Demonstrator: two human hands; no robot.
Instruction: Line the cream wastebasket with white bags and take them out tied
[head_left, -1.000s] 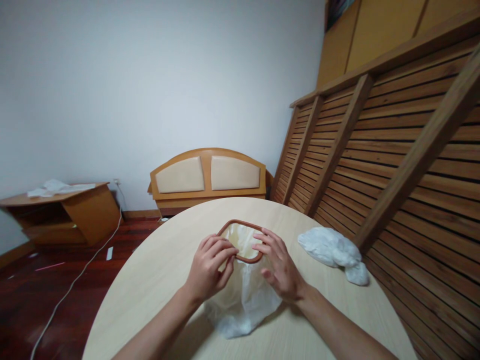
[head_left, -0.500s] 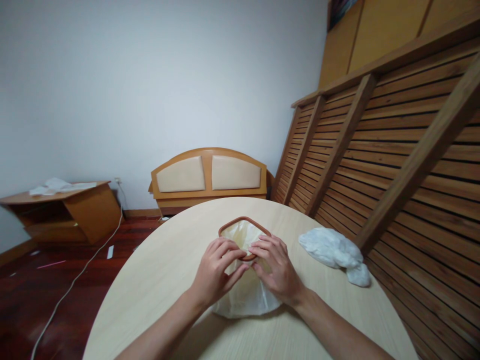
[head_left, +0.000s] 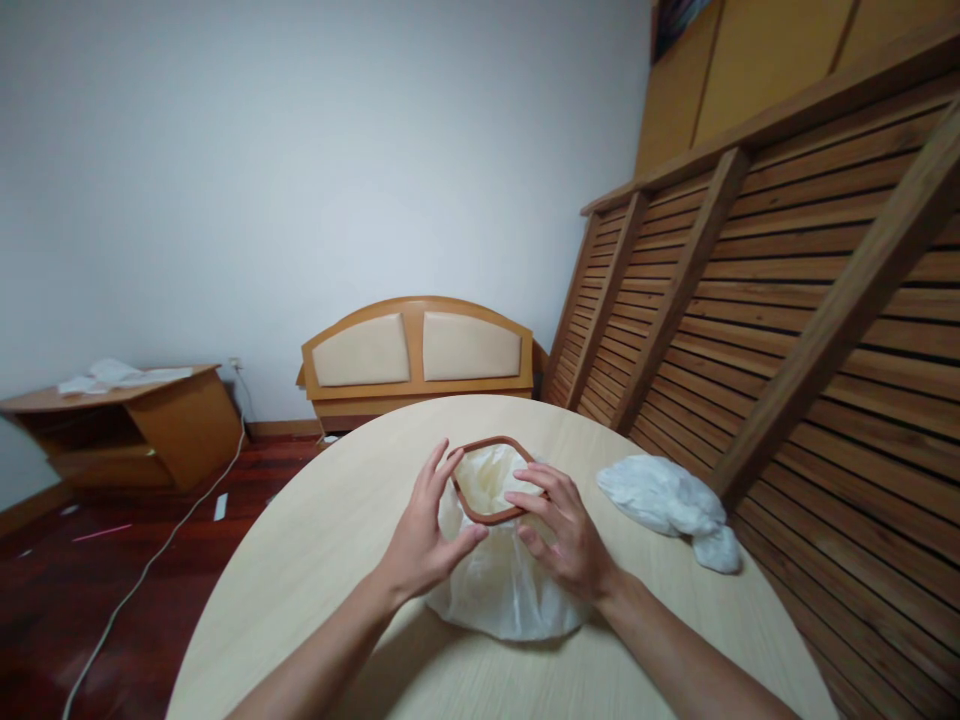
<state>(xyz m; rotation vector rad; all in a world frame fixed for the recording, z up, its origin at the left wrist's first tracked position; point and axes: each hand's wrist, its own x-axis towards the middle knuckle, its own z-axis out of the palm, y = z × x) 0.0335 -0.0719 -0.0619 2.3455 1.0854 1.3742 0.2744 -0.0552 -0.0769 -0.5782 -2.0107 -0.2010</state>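
1. Fingers: the left hand's [head_left: 426,540] fingers [head_left: 447,465] are spread wide and laid along the left edge of a brown ring [head_left: 466,505], with the thumb tucked under its near corner. They steady it rather than clamp it. The right hand's [head_left: 564,535] fingers [head_left: 529,497] curl over the ring's near-right edge and pinch it, with film caught beneath.
2. The thing held: a thin white bag [head_left: 501,590] is threaded through the ring, its mouth lining the opening and its body sagging below onto the table [head_left: 315,560], mid-table and straight ahead of the person.
3. Handling, by the look of it: the ring seems light and fairly stiff, the one firm place to take hold. The film seems nearly weightless, limp and slick, and apt to slip or tear if tugged. A grip on opposite sides of the ring looks safest.
4. Nearby: a second wad of crumpled plastic [head_left: 664,500] lies to the right, well apart from the hands.
5. The room: a padded headboard [head_left: 416,350] leans against the far wall, a slatted bed frame [head_left: 787,300] stands on edge to the right, and a low cabinet [head_left: 150,425] sits on the left.
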